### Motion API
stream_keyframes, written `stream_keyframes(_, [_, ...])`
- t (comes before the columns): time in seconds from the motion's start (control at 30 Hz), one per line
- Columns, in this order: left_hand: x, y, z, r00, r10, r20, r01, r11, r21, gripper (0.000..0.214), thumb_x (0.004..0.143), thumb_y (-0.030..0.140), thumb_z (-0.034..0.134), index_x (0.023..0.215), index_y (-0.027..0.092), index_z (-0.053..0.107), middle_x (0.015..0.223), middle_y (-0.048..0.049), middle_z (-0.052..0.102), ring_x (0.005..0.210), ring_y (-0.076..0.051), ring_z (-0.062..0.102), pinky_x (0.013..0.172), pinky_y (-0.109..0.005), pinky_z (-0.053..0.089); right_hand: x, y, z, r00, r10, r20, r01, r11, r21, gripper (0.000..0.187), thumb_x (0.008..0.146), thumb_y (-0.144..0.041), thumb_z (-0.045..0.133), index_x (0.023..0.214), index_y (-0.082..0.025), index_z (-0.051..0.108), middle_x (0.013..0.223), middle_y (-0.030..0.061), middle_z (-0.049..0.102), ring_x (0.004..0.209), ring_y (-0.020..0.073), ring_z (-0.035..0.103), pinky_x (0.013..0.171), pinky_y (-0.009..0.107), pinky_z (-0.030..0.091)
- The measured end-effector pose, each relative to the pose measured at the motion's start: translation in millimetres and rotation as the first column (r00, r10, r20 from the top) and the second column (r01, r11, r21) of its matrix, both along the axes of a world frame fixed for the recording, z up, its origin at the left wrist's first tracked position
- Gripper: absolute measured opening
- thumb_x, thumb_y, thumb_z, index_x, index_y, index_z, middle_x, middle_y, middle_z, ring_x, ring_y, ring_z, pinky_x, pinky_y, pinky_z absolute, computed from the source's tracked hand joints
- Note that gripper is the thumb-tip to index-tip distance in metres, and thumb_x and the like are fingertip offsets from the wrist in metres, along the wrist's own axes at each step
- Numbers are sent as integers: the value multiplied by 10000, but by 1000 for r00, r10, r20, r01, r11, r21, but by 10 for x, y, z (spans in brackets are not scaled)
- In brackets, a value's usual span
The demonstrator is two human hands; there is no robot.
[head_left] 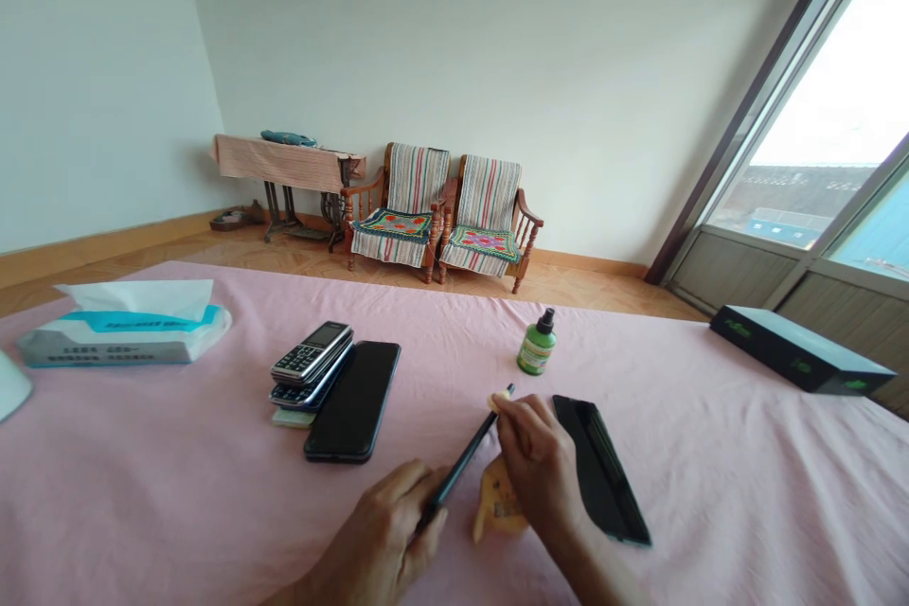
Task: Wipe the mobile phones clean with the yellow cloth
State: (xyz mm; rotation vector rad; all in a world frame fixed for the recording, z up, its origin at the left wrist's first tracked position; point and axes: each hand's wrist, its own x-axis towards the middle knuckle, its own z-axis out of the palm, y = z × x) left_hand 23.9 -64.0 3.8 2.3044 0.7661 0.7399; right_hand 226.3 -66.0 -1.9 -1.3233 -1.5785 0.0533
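My left hand [387, 530] is closed on the near end of a thin dark phone [465, 456], held edge-on and tilted above the pink tablecloth [177, 492]. My right hand [540, 464] pinches a small yellowish cloth [497, 502] against the phone's far end; part of the cloth hangs below the hand. A black phone case [600, 469] lies just right of my right hand. A small green spray bottle [538, 344] with a black cap stands upright beyond the hands.
A large black smartphone [353, 401] lies left of centre, beside a stack of keypad phones [311, 365]. A tissue pack [124, 322] sits at the far left, a black box [799, 348] at the far right. Two wooden chairs [444, 218] and a sewing table [288, 166] stand by the wall.
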Motion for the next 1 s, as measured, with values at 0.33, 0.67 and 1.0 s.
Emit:
stream_keyframes(0.33, [10,-1,-70,993,6,-116,6,995,104,343,877,77,458,1180,221,527,1006,-35,586,940,-184,590,877,-278,483,176,57,5,986,-148,-73,147,989,-24,238,894,-260,484,971,-159,685,701,11,557,582,124,528,549,229,437])
stream_keyframes(0.67, [51,26,-128,982,85,-170,-60,987,148,341,818,3,497,1079,205,582,955,-39,613,905,-223,598,823,-350,523,-217,-120,-47,988,105,-111,-108,994,-18,230,923,-190,421,1017,-162,630,765,22,533,605,112,522,530,206,417])
stream_keyframes(1.0, [-113,30,-62,992,87,92,-108,959,263,430,895,86,439,1295,243,451,1106,-57,604,1007,-180,607,898,-238,487,-231,-166,76,947,84,-309,-93,996,-14,197,908,-266,494,980,-181,655,746,21,567,650,125,552,564,202,452])
